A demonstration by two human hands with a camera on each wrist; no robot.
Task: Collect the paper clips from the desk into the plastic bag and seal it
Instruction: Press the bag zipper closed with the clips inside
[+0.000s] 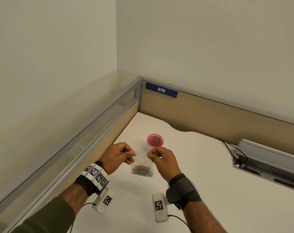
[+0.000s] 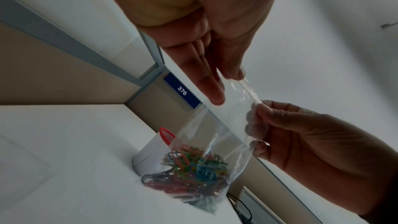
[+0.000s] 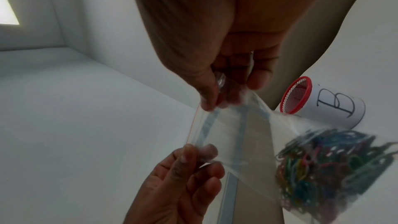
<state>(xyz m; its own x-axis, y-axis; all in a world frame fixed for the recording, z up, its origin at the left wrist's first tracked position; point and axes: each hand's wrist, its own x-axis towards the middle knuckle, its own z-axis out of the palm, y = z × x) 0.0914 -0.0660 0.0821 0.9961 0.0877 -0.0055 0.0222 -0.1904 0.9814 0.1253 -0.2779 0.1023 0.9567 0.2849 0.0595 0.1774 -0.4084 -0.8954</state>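
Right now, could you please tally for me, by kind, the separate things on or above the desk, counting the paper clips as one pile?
Plastic bag: 1
Pile of paper clips: 1
Mesh cup: 1
Hands pinching the bag's top: 2, left hand and right hand
Total: 5

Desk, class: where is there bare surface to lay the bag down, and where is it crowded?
Bare desk lies right of the right hand, up to the cable tray, and near the front edge between the wrists. It is crowded around the red mesh cup just beyond the plastic bag pinched by the left hand.
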